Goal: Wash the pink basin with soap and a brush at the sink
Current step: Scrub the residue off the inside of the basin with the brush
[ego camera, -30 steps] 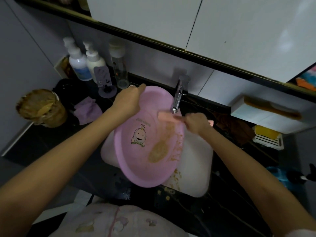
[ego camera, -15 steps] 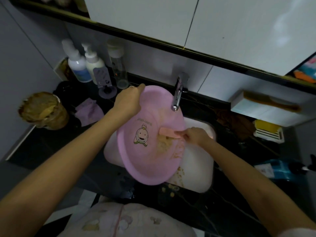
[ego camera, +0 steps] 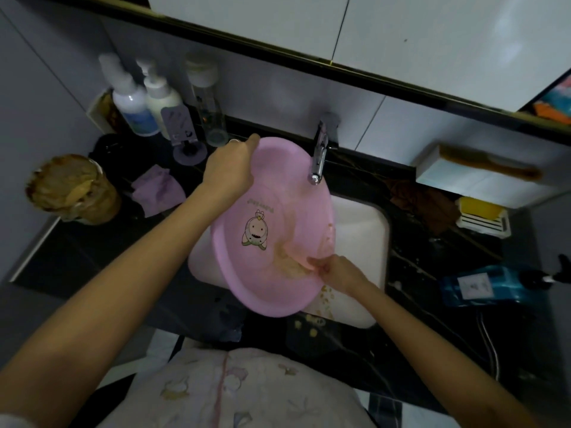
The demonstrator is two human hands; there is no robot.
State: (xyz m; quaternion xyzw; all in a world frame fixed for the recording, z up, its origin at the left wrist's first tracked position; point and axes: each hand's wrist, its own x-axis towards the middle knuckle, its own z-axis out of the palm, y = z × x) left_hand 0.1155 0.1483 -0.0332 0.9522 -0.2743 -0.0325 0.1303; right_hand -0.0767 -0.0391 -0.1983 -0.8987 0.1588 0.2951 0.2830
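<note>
Basin of pink round plastic (ego camera: pixel 278 186), tilted over a white rectangular sink (ego camera: pixel 363 230).
Its far rim is gripped by the left hand (ego camera: pixel 230 168); the right hand (ego camera: pixel 340 274) is curled inside it, hold indiscernible.

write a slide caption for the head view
Left hand grips the rim of the tilted pink basin over the white sink while the right hand scrubs tan residue inside it.

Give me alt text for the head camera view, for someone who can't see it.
A person holds a pink basin tilted over a white sink below the faucet, left hand gripping its far rim. The right hand holds a blurred pink brush at a brownish smear inside it. Bottles stand on the dark counter behind.
</note>
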